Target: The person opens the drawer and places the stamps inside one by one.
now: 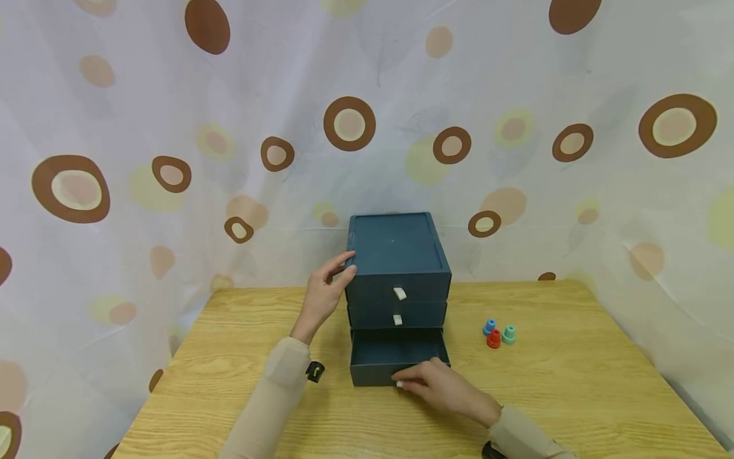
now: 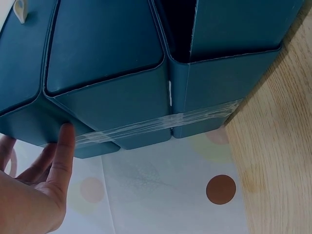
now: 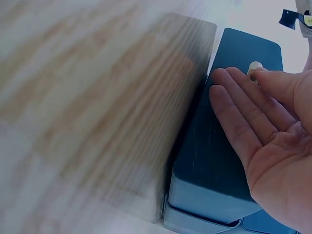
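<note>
A dark blue drawer cabinet [image 1: 395, 245] stands on the table with its bottom drawer [image 1: 373, 376] pulled out; the visible part of that drawer's inside is bare. My right hand [image 1: 444, 389] pinches the small white handle [image 3: 254, 68] of this drawer between thumb and index finger, while the other fingers lie along its front. At the cabinet's left side my left hand [image 1: 323, 294] rests its fingertips near the upper edge, fingers fairly straight. Clear tape [image 2: 146, 127] runs across that side wall in the left wrist view. The upper two drawers are closed.
To the right of the cabinet sit three small stepped pieces: blue [image 1: 489, 327], red [image 1: 494, 339] and green [image 1: 508, 335]. The wooden table [image 1: 550, 382] meets a patterned curtain [image 1: 390, 178] behind the cabinet and at both sides.
</note>
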Demonstrator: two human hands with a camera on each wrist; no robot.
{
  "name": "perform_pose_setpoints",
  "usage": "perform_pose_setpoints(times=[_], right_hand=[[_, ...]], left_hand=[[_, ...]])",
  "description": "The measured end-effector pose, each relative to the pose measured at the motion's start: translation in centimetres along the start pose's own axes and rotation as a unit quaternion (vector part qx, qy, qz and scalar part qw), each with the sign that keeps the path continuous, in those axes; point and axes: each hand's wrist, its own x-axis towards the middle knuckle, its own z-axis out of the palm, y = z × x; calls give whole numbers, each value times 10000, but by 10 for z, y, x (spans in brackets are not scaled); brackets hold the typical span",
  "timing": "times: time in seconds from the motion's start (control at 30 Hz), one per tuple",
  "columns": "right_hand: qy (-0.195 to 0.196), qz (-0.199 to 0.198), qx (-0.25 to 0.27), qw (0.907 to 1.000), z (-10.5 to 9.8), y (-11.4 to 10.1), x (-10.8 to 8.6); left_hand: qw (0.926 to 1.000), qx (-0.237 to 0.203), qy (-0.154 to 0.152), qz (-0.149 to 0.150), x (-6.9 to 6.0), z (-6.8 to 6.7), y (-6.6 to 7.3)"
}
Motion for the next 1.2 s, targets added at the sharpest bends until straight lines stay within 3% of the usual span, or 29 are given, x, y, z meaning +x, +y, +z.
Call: perform_pose_setpoints(times=[0.13, 0.23, 0.47, 0.67, 0.97, 1.2], right_hand=[[-2, -34, 87, 10000, 0, -3, -1], [10, -42, 109, 9999, 0, -4, -2], [65, -76, -12, 9999, 1, -5, -4], [-101, 9, 221, 9997, 3, -6, -5], [-24, 93, 361, 9993, 2, -9, -9], [427, 201, 675, 9966, -6, -11, -13]], left_hand=[[10000, 47, -24, 4, -6, -2, 18], [10000, 60, -30, -25, -7, -3, 20], [10000, 38, -12, -3, -6, -2, 20], [9999, 105, -24, -43, -7, -2, 18], [9999, 140, 5, -29, -8, -2, 18], [9999, 146, 23, -1, -8, -2, 19]])
